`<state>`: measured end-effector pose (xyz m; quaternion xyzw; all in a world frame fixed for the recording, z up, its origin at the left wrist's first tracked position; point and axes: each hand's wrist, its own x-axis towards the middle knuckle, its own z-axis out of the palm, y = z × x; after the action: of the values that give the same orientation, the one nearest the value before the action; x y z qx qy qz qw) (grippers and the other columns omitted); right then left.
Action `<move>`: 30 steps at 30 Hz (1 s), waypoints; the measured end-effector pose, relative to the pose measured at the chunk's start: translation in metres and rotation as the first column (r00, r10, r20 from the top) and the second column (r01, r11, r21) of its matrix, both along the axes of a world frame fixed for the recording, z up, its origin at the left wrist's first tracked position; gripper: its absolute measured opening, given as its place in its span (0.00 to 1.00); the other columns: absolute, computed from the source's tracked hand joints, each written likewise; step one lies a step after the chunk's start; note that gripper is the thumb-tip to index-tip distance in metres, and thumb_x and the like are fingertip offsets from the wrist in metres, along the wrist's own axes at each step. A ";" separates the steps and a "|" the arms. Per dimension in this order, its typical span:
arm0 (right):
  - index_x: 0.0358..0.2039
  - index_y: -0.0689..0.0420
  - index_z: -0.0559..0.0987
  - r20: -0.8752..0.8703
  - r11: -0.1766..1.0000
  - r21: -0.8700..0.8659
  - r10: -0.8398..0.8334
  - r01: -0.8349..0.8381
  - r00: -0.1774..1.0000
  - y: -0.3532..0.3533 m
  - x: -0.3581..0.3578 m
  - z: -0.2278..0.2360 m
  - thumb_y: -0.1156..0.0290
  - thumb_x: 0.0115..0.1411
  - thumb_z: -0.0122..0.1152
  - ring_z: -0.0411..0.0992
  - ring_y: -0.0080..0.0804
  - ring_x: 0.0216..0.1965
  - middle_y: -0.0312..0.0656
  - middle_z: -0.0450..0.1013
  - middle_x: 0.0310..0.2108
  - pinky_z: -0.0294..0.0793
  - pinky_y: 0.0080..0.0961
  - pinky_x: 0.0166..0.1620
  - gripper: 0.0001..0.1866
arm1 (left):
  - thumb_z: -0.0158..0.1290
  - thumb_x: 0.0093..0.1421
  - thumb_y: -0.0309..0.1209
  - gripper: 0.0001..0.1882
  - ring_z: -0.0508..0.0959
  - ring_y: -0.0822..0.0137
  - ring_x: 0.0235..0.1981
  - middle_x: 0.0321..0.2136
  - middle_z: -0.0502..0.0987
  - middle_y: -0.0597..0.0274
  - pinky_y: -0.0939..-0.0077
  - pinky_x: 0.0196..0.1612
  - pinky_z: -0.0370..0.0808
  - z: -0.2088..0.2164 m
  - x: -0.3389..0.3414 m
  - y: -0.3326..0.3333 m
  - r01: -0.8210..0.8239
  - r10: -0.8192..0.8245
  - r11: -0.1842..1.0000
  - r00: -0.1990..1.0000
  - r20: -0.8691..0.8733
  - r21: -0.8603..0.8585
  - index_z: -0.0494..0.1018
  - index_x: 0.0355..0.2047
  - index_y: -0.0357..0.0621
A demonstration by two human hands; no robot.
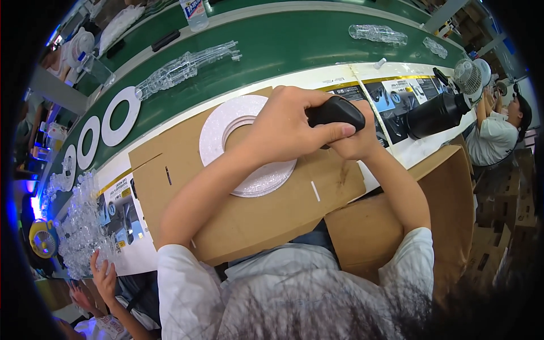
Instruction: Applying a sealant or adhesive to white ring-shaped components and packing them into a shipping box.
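Note:
A smooth black object with a rounded end (337, 113) is gripped between both my hands, over the right part of a brown cardboard sheet (238, 226). My left hand (289, 122) closes on it from the left, its thumb bent across the near side. Against its right and under side wraps my right hand (360, 139). Fingers cover much of the object, so its exact kind cannot be made out. Just left of my hands, a stack of glittery white rings (215, 127) lies on the cardboard, partly hidden behind my left wrist.
Beyond the cardboard runs a green work surface (272, 42) bearing clear plastic assemblies (175, 71) and white rings (120, 116). Clear parts (82, 226) pile up at left, near another person's hand (103, 277). Rightward are a black bottle (436, 116), a fan (468, 77) and an open carton (408, 226).

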<state>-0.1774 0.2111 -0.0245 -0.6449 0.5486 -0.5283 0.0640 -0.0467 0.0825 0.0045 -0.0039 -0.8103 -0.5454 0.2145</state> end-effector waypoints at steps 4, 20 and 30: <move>0.32 0.63 0.80 0.013 0.998 0.054 0.040 -0.040 0.999 0.000 -0.004 -0.001 0.75 0.40 0.70 0.78 0.38 0.25 0.45 0.78 0.27 0.76 0.26 0.30 0.15 | 0.68 0.50 0.38 0.16 0.76 0.71 0.20 0.20 0.79 0.55 0.76 0.25 0.72 -0.003 0.002 0.000 -0.018 0.018 1.000 1.000 -0.018 0.001 0.82 0.33 0.37; 0.36 0.62 0.80 -0.060 0.999 0.033 0.041 -0.039 0.997 -0.001 -0.006 -0.005 0.74 0.40 0.70 0.78 0.38 0.25 0.45 0.77 0.25 0.75 0.25 0.30 0.19 | 0.67 0.50 0.35 0.15 0.78 0.70 0.22 0.24 0.82 0.55 0.76 0.29 0.75 -0.007 0.002 0.001 -0.014 0.015 1.000 0.998 -0.058 0.028 0.82 0.36 0.39; 0.29 0.58 0.81 -0.107 0.998 -0.052 0.015 -0.021 0.994 -0.003 -0.012 -0.008 0.74 0.38 0.69 0.76 0.38 0.22 0.41 0.77 0.23 0.74 0.26 0.27 0.14 | 0.67 0.50 0.35 0.17 0.81 0.65 0.25 0.27 0.83 0.54 0.73 0.33 0.77 0.004 0.002 0.004 -0.018 0.015 0.999 0.998 -0.065 -0.032 0.82 0.38 0.41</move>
<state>-0.1892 0.2079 -0.0324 -0.6786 0.5312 -0.5068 0.0220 -0.0448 0.0868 0.0085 -0.0184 -0.8118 -0.5297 0.2451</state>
